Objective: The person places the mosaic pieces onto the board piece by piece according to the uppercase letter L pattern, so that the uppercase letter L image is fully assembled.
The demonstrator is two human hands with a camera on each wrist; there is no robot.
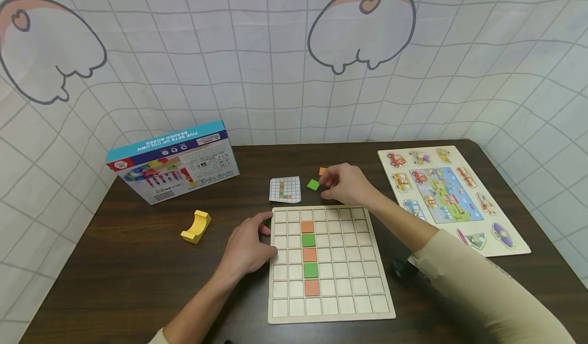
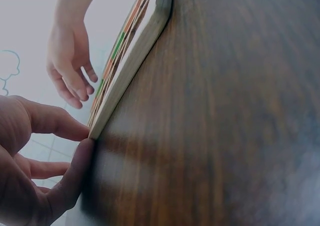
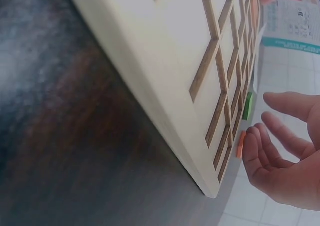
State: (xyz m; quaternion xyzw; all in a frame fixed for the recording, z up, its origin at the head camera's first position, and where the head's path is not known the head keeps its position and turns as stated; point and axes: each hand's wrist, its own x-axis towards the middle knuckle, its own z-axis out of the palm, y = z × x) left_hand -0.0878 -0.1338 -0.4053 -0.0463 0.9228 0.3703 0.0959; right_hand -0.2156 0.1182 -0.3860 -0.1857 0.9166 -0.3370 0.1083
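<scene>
We're steadying the grid board [image 1: 331, 303] with our left hand [image 1: 248, 247], fingers flat. Right hand [image 1: 346, 183] is hovering open by the green tile [image 1: 313, 184] (pinch its edges, I'd say).

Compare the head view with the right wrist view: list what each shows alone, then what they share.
Only the head view shows the left hand resting on the grid board's left edge, the pattern card, the yellow arch block, the vehicle puzzle and the five tiles filling one column. Only the right wrist view shows the board's thick side edge up close. Both show the grid board, the right hand with fingers relaxed, the loose green tile, the orange tile and the blue box.
</scene>
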